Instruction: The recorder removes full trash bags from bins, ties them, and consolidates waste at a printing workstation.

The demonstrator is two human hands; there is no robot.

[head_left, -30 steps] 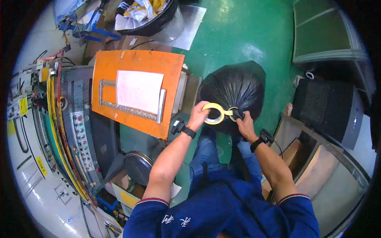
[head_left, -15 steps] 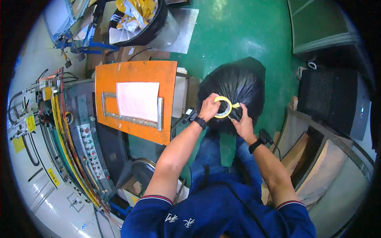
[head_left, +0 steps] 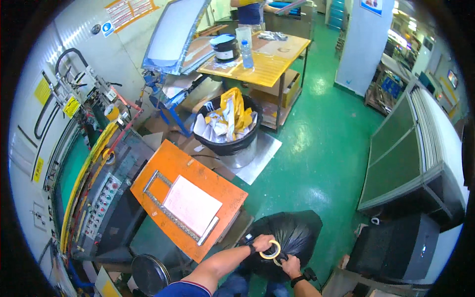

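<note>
A full black garbage bag (head_left: 297, 232) stands on the floor in front of me, gathered at its top. My left hand (head_left: 262, 243) is closed on a pale yellow roll of tape (head_left: 270, 257), held over the gathered top. A short piece of tape reaches from the roll towards my right hand (head_left: 291, 267). That hand is closed on the gathered neck of the bag, close beside the roll. Its fingertips are partly hidden, so I cannot tell whether the tape end is under them.
An orange board (head_left: 173, 171) with a pink sheet (head_left: 192, 205) lies to the left, by a machine with a button panel (head_left: 103, 205). Beyond stands a lined trash bin (head_left: 242, 156) heaped with scraps. A yellow-topped table (head_left: 269, 69) and a person (head_left: 251, 14) are farther off. A dark rack (head_left: 396, 153) stands right.
My view has tilted up, bringing in the far room. The right hand has gone from pinching near the stretched tape end to closing round the bag's neck. The left hand still holds the roll.
</note>
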